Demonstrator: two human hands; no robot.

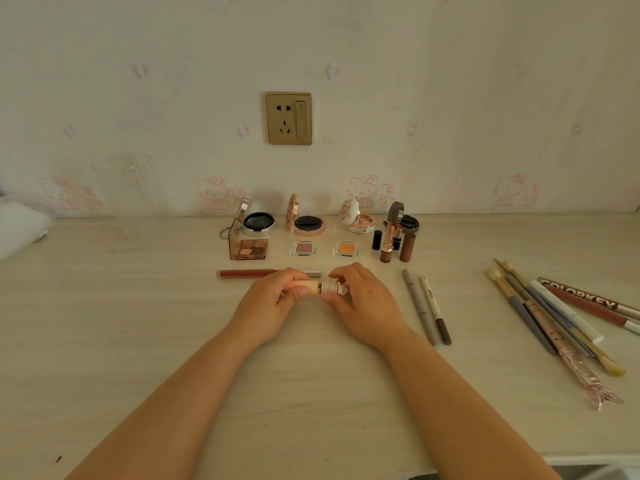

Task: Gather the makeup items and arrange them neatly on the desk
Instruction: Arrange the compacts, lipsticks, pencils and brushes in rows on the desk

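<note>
Both hands on the small tube, mid-desk

We see the left hand (pixel 273 299) pinching the tube's (pixel 325 288) beige cap end and the right hand (pixel 360 299) curled round its patterned end — it lies crosswise at the desk's (pixel 121 323) centre. At 12 o'clock sit open compacts (pixel 308 225); at 3 o'clock, two pencils (pixel 427 306) — farther right, brushes (pixel 540 317).

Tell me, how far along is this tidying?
Partway, I'd say. Done: open compacts and small eyeshadow pans stand in rows by the wall. In hand: both hands, left hand and right hand, grip a small tube. Left: the brushes heaped at right.
</note>
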